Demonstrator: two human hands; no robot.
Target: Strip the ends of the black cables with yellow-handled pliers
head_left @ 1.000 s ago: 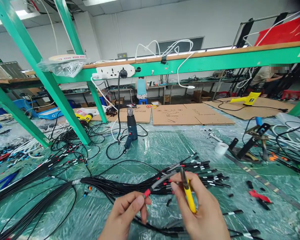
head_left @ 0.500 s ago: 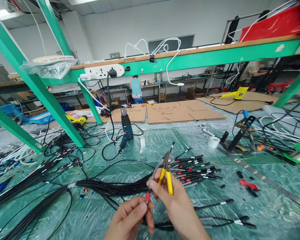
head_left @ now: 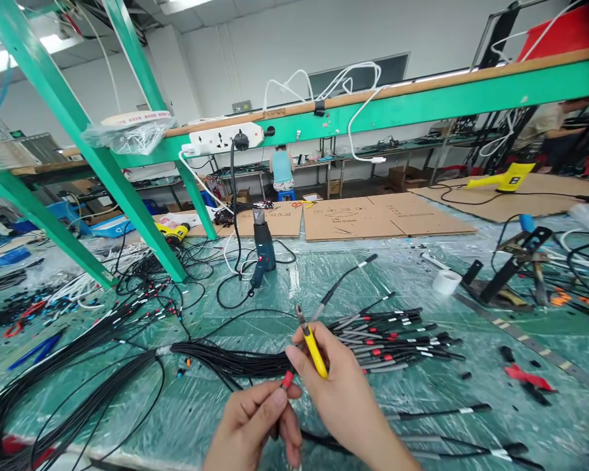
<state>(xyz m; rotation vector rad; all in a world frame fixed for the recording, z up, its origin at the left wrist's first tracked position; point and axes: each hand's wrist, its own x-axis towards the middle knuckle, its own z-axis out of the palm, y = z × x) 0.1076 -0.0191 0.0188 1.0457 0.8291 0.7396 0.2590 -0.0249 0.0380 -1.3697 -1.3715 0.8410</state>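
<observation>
My left hand (head_left: 258, 418) is closed, pinching a black cable just below its red sleeve (head_left: 287, 379). Close beside it, my right hand (head_left: 336, 383) is wrapped round yellow-handled cutters (head_left: 315, 353), whose metal jaws point up and away from me. The right thumb and fingers also meet near the cable above the red sleeve, partly hiding it. A grey-and-black cable end (head_left: 330, 292) with a white label sticks out beyond the right hand. Behind the hands lies a thick bundle of black cables (head_left: 226, 358), its ends marked with red and white bands.
A heat gun (head_left: 264, 252) stands upright behind the bundle. At the right are a white tape roll (head_left: 446, 282), a metal ruler (head_left: 530, 340) and red scraps (head_left: 527, 377). Blue-handled pliers (head_left: 36, 350) lie at left. A green frame (head_left: 142, 235) and a power strip (head_left: 223, 139) rise behind.
The cutters have turned in my right hand, their jaws now leaning left. The labelled cable end shows further out past the hand. The camera view has shifted, sliding the scene about.
</observation>
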